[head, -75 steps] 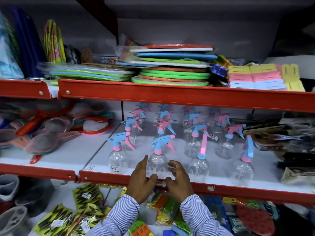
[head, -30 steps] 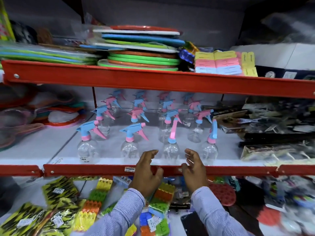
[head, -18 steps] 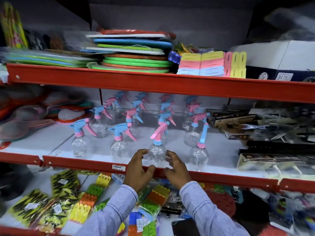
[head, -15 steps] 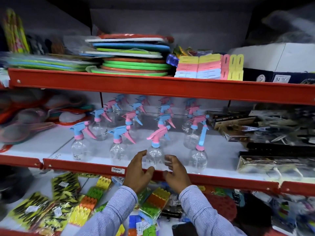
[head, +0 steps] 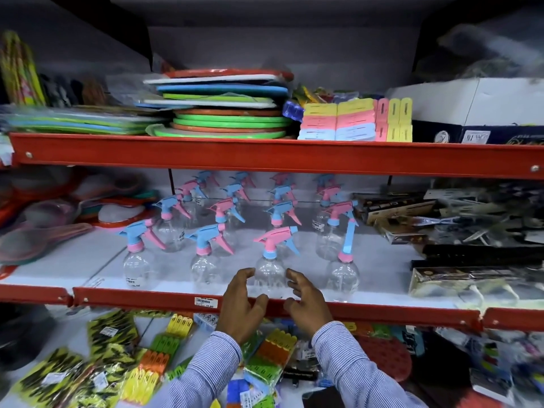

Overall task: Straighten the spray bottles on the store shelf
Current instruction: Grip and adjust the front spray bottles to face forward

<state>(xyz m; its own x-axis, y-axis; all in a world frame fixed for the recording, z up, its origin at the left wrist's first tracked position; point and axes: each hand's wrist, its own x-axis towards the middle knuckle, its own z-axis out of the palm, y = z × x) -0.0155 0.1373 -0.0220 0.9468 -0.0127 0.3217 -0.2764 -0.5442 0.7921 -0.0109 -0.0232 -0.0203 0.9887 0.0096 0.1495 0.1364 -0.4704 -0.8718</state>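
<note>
Several clear spray bottles with pink and blue trigger heads stand in rows on the white middle shelf (head: 88, 278). My left hand (head: 241, 307) and my right hand (head: 306, 304) flank the third front bottle (head: 270, 275), which has a pink head pointing left. Their fingers are spread and curved at its sides; I cannot tell if they touch it. To its left stand two front bottles (head: 138, 269) (head: 206, 267) with blue heads pointing left. The front bottle on the right (head: 343, 275) has its blue head turned end-on toward me.
A red shelf rail (head: 147, 300) runs just under my fingers. Black and gold boxed goods (head: 471, 254) crowd the shelf on the right, plastic scoops (head: 44, 231) on the left. Stacked coloured plates (head: 229, 113) fill the shelf above. Packaged clips (head: 153, 366) lie below.
Both hands shifted from the second front bottle to the third. Its pink head turned from end-on to pointing left like its neighbours. The camera view swung right, then back.
</note>
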